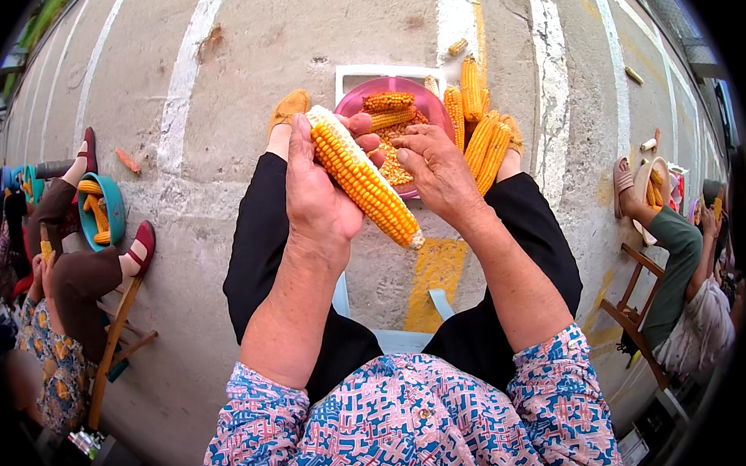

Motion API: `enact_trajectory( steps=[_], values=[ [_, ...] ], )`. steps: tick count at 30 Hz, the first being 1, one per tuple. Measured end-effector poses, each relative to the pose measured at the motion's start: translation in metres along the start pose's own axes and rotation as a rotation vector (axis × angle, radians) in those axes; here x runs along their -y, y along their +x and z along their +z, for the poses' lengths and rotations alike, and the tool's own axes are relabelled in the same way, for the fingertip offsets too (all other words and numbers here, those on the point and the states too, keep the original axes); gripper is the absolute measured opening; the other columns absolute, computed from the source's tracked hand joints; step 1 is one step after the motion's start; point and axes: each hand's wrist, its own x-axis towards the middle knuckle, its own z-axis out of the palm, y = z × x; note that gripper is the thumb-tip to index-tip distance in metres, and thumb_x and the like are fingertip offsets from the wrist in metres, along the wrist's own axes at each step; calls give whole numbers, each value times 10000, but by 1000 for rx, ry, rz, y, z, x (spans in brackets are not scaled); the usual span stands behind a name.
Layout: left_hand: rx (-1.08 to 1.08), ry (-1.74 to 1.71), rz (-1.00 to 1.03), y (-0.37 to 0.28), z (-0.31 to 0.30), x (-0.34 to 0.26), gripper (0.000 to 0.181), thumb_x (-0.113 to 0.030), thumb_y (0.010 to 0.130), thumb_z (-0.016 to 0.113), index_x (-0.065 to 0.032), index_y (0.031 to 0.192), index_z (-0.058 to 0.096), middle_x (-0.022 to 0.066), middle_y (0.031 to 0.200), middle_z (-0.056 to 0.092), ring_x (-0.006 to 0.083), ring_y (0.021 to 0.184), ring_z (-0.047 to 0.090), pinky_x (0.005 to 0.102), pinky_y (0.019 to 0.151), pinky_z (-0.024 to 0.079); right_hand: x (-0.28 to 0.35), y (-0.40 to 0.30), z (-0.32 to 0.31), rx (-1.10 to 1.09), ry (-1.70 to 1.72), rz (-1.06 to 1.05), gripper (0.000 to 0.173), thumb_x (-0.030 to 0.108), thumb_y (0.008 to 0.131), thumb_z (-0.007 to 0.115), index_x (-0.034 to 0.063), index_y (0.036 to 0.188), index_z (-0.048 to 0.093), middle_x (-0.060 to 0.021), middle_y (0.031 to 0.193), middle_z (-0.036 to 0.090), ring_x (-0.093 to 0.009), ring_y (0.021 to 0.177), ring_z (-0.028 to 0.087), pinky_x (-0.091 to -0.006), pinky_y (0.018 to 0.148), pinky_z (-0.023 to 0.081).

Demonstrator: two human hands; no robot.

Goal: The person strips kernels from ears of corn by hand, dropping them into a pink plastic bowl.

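Observation:
In my left hand (321, 201) lies a dried yellow corn cob (366, 186), slanting from upper left to lower right. A pale strip along its upper side is bare of kernels, while rows of kernels cover the side facing me. My right hand (432, 168) is beside the cob, apart from it, with its fingers partly curled and nothing visible in them. Beyond both hands stands a pink basin (433, 105) with loose corn kernels (395, 163) inside. More cobs (388, 101) rest on top of those kernels, and the hands hide part of the basin.
Several full cobs (471, 88) lie on the concrete right of the basin, against my right shoe (512, 133). A white frame (344, 72) shows behind the basin. At left a seated person has a teal basin (116, 213) of cobs; another person sits at right on a wooden chair (633, 321).

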Motion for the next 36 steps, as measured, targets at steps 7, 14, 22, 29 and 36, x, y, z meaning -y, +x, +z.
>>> enact_trajectory(
  steps=[7, 14, 22, 29, 36],
  values=[
    [23, -110, -14, 4, -12, -7, 432, -479, 967, 357, -82, 990, 527, 151, 1002, 593, 209, 756, 581, 438, 755, 515, 0, 5, -6, -15, 222, 5, 155, 114, 838, 614, -20, 907, 650, -106, 923, 635, -237, 849, 618, -321, 769, 483],
    [16, -222, 25, 7, -15, -19, 458, -491, 969, 323, -74, 997, 512, 159, 977, 583, 216, 755, 567, 426, 702, 485, 25, 2, -30, 307, 843, 420, 237, 249, 932, 559, 26, 935, 640, 2, 778, 594, -50, 639, 516, -171, 568, 402],
    [-82, -166, 109, 9, -16, -21, 457, -483, 970, 319, -68, 973, 510, 145, 930, 580, 213, 744, 551, 412, 658, 453, 54, -10, -30, 401, 769, 239, 268, 296, 890, 629, 30, 861, 603, 22, 741, 518, -53, 684, 476, -210, 601, 416],
    [-106, -144, 125, 8, -15, -17, 439, -474, 968, 331, -75, 935, 510, 88, 820, 532, 198, 708, 514, 379, 619, 441, 53, -22, -13, 253, 791, 178, 172, 166, 925, 567, 17, 840, 572, 25, 749, 487, -52, 693, 446, -206, 610, 385],
    [-97, -112, 124, 8, -16, -15, 446, -487, 961, 337, -83, 923, 521, 71, 812, 538, 192, 705, 521, 377, 615, 449, 46, -24, -3, 242, 899, 234, 222, 177, 958, 517, 27, 796, 543, 38, 730, 450, -46, 663, 388, -212, 583, 345]
  ],
)
